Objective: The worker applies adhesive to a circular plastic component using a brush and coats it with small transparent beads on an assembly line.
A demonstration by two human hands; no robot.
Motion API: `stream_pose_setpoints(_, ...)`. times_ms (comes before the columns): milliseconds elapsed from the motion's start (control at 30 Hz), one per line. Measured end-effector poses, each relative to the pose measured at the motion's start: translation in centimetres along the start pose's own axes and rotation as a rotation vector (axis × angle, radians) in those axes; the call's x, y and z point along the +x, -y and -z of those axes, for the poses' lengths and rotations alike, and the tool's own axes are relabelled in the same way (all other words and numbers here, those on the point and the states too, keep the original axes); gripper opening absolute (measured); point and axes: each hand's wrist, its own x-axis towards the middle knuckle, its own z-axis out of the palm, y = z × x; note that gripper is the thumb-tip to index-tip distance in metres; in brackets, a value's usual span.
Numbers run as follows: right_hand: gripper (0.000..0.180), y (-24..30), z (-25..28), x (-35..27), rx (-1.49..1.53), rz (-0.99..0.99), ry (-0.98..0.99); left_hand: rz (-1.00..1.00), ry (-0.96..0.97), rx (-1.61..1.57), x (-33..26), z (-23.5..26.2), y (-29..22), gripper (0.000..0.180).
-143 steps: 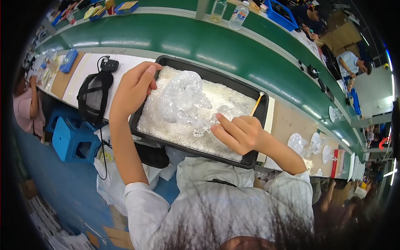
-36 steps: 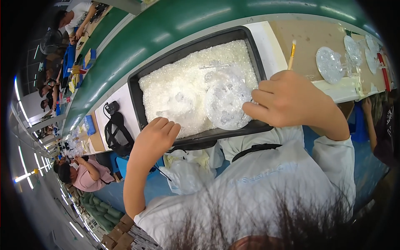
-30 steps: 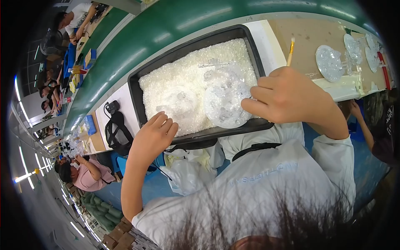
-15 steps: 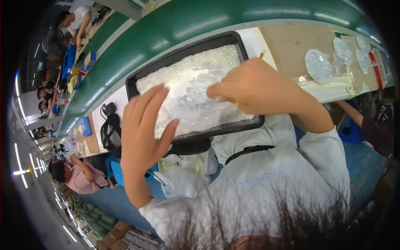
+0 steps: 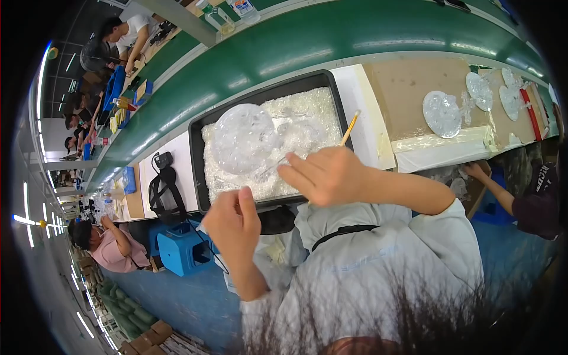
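Observation:
A shallow black tray (image 5: 197, 171) holds a bed of clear, glittering granules (image 5: 319, 106). On the granules, toward the left, lies a large translucent disc (image 5: 242, 136) dusted with them. A smaller clear rounded piece (image 5: 303, 135) rests beside it, partly covered. My right hand (image 5: 328, 176) is closed round a thin yellow stick (image 5: 350, 128) over the tray's near right side, its upper end pointing away from me. At the tray's near edge, my left hand (image 5: 234, 228) is apart from the disc. Its thumb stands away from loosely bent fingers, with nothing visible in them.
Several clear rounded pieces (image 5: 442, 113) lie on cardboard (image 5: 402, 89) at the right, near a red strip (image 5: 531, 113). A black strap (image 5: 167, 189) lies left of the tray. A blue stool (image 5: 177, 248) stands below. A co-worker's arm (image 5: 494, 184) reaches in at right.
My left hand has drawn back toward me from over the tray, its spread fingers now bent. My right hand has moved nearer and left, still with the stick. The large disc now shows fully.

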Motion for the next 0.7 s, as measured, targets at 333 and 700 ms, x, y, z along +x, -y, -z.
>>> stream_pose_setpoints(333,0.029,2.2,-3.0,-1.4,-0.041,0.096,-0.098,0.717,-0.051,-0.740,-0.4,-3.9,-1.2,0.040)
stream_pose_setpoints(700,0.031,2.4,-1.6,-1.9,-0.043,0.125,0.076,0.612,-0.136,-0.766,-0.3,-6.3,0.2,0.035)
